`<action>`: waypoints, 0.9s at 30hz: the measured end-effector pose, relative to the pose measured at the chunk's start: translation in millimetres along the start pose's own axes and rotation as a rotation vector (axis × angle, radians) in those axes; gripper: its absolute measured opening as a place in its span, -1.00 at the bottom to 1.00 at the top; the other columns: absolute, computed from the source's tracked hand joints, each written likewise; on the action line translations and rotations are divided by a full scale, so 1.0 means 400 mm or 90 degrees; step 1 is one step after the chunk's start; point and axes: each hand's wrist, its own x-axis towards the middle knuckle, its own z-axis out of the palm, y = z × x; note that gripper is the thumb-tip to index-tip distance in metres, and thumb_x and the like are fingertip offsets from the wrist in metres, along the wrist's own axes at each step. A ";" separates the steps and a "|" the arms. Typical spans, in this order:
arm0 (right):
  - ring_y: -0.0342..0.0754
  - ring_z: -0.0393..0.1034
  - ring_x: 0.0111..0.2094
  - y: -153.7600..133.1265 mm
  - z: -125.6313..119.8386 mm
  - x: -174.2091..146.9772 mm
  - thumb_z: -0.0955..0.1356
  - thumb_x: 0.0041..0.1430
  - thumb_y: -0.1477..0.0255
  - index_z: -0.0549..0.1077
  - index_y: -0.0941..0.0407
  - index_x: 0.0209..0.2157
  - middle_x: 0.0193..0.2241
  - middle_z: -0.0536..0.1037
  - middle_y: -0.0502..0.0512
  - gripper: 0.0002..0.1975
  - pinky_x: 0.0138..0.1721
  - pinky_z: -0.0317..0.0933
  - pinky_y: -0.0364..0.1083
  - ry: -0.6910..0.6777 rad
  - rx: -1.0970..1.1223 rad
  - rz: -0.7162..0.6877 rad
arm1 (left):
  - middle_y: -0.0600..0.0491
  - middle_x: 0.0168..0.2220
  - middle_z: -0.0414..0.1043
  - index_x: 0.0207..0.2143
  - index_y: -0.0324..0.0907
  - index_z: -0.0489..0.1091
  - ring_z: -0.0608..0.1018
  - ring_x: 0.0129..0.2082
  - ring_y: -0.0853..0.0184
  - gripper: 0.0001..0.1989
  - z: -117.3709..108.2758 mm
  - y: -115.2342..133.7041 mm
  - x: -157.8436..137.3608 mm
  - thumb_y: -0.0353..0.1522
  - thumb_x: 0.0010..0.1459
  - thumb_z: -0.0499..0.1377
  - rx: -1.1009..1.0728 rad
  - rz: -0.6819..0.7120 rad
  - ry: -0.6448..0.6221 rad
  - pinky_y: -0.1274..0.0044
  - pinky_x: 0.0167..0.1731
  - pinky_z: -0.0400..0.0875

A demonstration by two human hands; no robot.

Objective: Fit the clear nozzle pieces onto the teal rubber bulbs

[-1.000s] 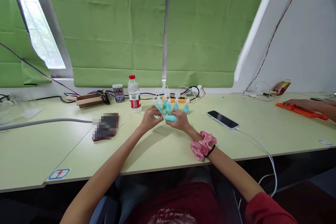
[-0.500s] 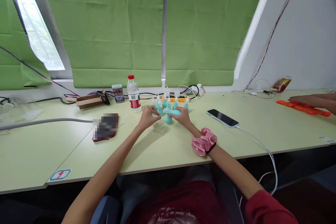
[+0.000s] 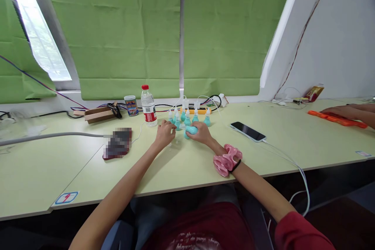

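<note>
My right hand (image 3: 202, 134) is closed round a teal bulb aspirator (image 3: 191, 129), tilted on its side with its clear tip pointing left. My left hand (image 3: 165, 133) is just left of that tip, its fingers curled together; what they hold, if anything, is too small to make out. Another teal bulb stands beneath the held one, partly covered. Behind my hands, several upright bulb aspirators (image 3: 207, 118) with clear tips are grouped close together. Small clear pieces (image 3: 177, 142) lie on the table below my left hand.
A water bottle (image 3: 149, 107) and a can (image 3: 131, 106) stand to the left, beside an open cardboard box (image 3: 99, 114). A phone (image 3: 248, 131) with a cable lies to the right. At far right, another person's hand (image 3: 340, 111) rests by an orange item (image 3: 336, 119).
My left hand has moved slightly left and down, away from the tip, its fingers curling in. My right hand has shifted a little down and left with the bulb aspirator.
</note>
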 end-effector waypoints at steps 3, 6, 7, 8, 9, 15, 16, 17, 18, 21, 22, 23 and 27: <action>-0.08 0.32 -0.45 -0.027 -0.002 -0.007 0.31 -0.13 0.36 0.35 0.16 -0.46 -0.50 0.44 0.05 -0.84 -0.42 0.13 -0.16 -0.034 -0.019 -0.039 | -0.01 -0.43 0.40 -0.37 -0.21 0.38 0.35 -0.32 0.27 -0.77 -0.016 0.023 -0.002 -0.45 0.07 -0.07 -0.007 -0.009 0.037 0.48 -0.37 0.22; -0.08 0.34 -0.43 -0.063 0.000 -0.017 0.29 -0.06 0.39 0.33 0.14 -0.38 -0.47 0.45 0.04 -0.85 -0.44 0.10 -0.17 -0.076 -0.029 -0.085 | 0.01 -0.51 0.39 -0.48 -0.20 0.36 0.38 -0.41 0.30 -0.75 -0.023 0.053 -0.016 -0.31 0.09 -0.05 -0.010 -0.004 0.034 0.53 -0.43 0.19; -0.07 0.34 -0.42 -0.075 0.001 -0.020 0.28 -0.03 0.39 0.32 0.14 -0.36 -0.46 0.45 0.04 -0.84 -0.45 0.09 -0.17 -0.089 -0.032 -0.099 | 0.01 -0.55 0.37 -0.54 -0.20 0.35 0.39 -0.45 0.31 -0.71 -0.022 0.060 -0.019 -0.28 0.09 -0.05 -0.010 -0.011 0.031 0.53 -0.47 0.17; -0.07 0.34 -0.42 -0.085 0.002 -0.024 0.28 -0.01 0.38 0.31 0.15 -0.35 -0.45 0.45 0.05 -0.84 -0.46 0.08 -0.17 -0.101 -0.034 -0.111 | 0.01 -0.59 0.35 -0.60 -0.21 0.33 0.39 -0.50 0.32 -0.66 -0.020 0.064 -0.021 -0.26 0.10 -0.07 -0.011 -0.022 0.029 0.53 -0.51 0.15; -0.07 0.34 -0.43 -0.094 0.003 -0.027 0.27 0.01 0.37 0.30 0.15 -0.35 -0.45 0.45 0.06 -0.84 -0.47 0.07 -0.17 -0.112 -0.036 -0.121 | 0.01 -0.64 0.33 -0.67 -0.21 0.30 0.38 -0.55 0.33 -0.61 -0.017 0.065 -0.021 -0.26 0.12 -0.10 -0.013 -0.037 0.029 0.53 -0.54 0.13; -0.06 0.32 -0.45 -0.117 0.014 -0.039 0.19 0.13 0.36 0.26 0.14 -0.37 -0.46 0.44 0.07 -0.86 -0.50 0.04 -0.16 -0.131 -0.032 -0.145 | 0.17 -0.82 0.07 -0.81 -0.22 0.12 0.27 -0.73 0.46 -0.50 -0.003 0.038 -0.002 -0.29 0.17 -0.13 -0.082 -0.106 0.006 0.59 -0.63 0.11; -0.06 0.31 -0.45 -0.118 0.016 -0.040 0.19 0.14 0.35 0.26 0.14 -0.37 -0.47 0.44 0.07 -0.86 -0.50 0.04 -0.16 -0.125 -0.028 -0.145 | 0.20 -0.80 0.06 -0.77 -0.24 0.14 0.25 -0.74 0.49 -0.52 -0.002 0.034 0.001 -0.27 0.17 -0.11 -0.100 -0.111 0.000 0.60 -0.64 0.13; -0.06 0.31 -0.45 -0.118 0.018 -0.042 0.18 0.14 0.35 0.25 0.14 -0.36 -0.47 0.43 0.08 -0.85 -0.50 0.04 -0.15 -0.118 -0.023 -0.145 | 0.23 -0.79 0.07 -0.73 -0.25 0.16 0.24 -0.74 0.52 -0.54 -0.003 0.031 0.004 -0.25 0.17 -0.08 -0.116 -0.117 -0.005 0.62 -0.65 0.15; -0.06 0.31 -0.45 -0.118 0.020 -0.042 0.18 0.15 0.34 0.25 0.14 -0.36 -0.47 0.43 0.08 -0.84 -0.49 0.05 -0.15 -0.108 -0.018 -0.145 | 0.24 -0.77 0.08 -0.70 -0.27 0.18 0.23 -0.75 0.53 -0.57 -0.004 0.029 0.006 -0.23 0.16 -0.07 -0.131 -0.123 -0.008 0.63 -0.65 0.17; -0.06 0.30 -0.46 -0.115 0.022 -0.042 0.17 0.14 0.31 0.26 0.15 -0.34 -0.45 0.43 0.10 -0.81 -0.49 0.05 -0.14 -0.073 -0.001 -0.145 | 0.22 -0.77 0.10 -0.68 -0.26 0.19 0.23 -0.76 0.53 -0.54 -0.017 0.021 0.014 -0.21 0.18 -0.13 -0.156 -0.142 0.001 0.64 -0.68 0.17; -0.06 0.30 -0.46 -0.112 0.021 -0.040 0.17 0.14 0.30 0.27 0.15 -0.33 -0.44 0.43 0.10 -0.80 -0.48 0.06 -0.14 -0.056 0.006 -0.140 | 0.20 -0.77 0.10 -0.69 -0.26 0.19 0.23 -0.76 0.52 -0.51 -0.023 0.017 0.018 -0.22 0.20 -0.20 -0.158 -0.151 0.011 0.63 -0.69 0.16; -0.06 0.30 -0.46 -0.108 0.018 -0.037 0.17 0.14 0.29 0.27 0.15 -0.33 -0.43 0.42 0.11 -0.79 -0.47 0.06 -0.14 -0.035 0.012 -0.131 | 0.17 -0.77 0.12 -0.70 -0.25 0.18 0.24 -0.76 0.51 -0.48 -0.030 0.012 0.020 -0.23 0.21 -0.26 -0.154 -0.160 0.024 0.62 -0.69 0.14; -0.05 0.29 -0.38 -0.080 0.003 -0.022 0.16 0.13 0.27 0.24 0.15 -0.29 -0.40 0.40 0.12 -0.76 -0.38 0.09 -0.12 0.068 0.042 -0.048 | 0.04 -0.70 0.25 -0.71 -0.23 0.20 0.36 -0.63 0.40 -0.44 -0.045 -0.016 0.027 -0.22 0.19 -0.34 -0.100 -0.190 0.054 0.57 -0.61 0.16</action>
